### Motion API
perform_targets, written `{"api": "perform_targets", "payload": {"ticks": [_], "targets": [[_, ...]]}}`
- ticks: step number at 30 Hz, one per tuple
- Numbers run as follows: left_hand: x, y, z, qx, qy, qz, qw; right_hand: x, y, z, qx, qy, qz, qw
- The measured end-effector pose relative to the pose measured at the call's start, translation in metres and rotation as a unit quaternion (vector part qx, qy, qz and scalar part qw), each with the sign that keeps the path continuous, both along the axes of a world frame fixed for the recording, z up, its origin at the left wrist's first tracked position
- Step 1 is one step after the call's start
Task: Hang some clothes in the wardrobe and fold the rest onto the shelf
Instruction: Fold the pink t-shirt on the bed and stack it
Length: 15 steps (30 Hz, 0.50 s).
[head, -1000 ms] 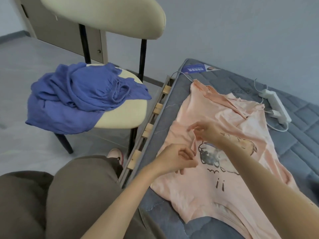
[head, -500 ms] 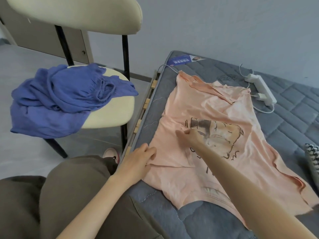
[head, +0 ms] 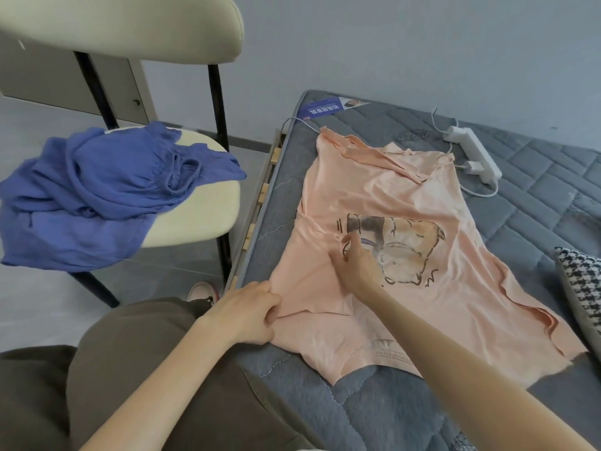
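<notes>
A pink T-shirt (head: 422, 288) with a cartoon print lies spread on the grey mattress (head: 536, 196). My left hand (head: 247, 312) pinches the shirt's near left edge at the mattress side. My right hand (head: 357, 265) rests on the shirt beside the print, fingers apart, thumb and forefinger at a small fold of the fabric. A crumpled blue garment (head: 97, 190) lies heaped on the cream chair (head: 201, 216) to the left and hangs over its front edge.
A white power strip (head: 471, 154) with a cable lies on the mattress beyond the shirt. A black-and-white houndstooth cloth (head: 582, 288) shows at the right edge. The wooden bed slats (head: 260, 203) run between chair and mattress. My knees fill the lower left.
The shirt has been pulled flatter, so its print is fully shown. My left hand moved down to the shirt's near left edge. My right hand slid down the fabric and opened.
</notes>
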<state>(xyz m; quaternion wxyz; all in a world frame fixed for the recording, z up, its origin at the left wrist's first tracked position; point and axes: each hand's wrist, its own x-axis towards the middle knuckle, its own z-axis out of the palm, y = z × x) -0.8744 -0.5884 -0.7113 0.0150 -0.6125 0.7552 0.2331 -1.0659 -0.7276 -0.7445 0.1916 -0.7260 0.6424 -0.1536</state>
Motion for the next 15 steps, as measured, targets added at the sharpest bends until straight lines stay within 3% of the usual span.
{"api": "perform_targets", "payload": {"ticks": [8, 11, 15], "targets": [[-0.05, -0.043, 0.018, -0.083, 0.056, 0.003, 0.995, -0.095, 0.008, 0.015, -0.077, -0.15, -0.03, 0.985], [-0.085, -0.062, 0.021, -0.11, 0.076, -0.024, 0.991, -0.152, 0.017, 0.014, -0.115, -0.184, -0.088, 0.972], [-0.134, -0.083, 0.015, -0.133, 0.083, -0.083, 0.984, -0.226, 0.031, 0.01, -0.136, -0.165, -0.205, 0.955]]}}
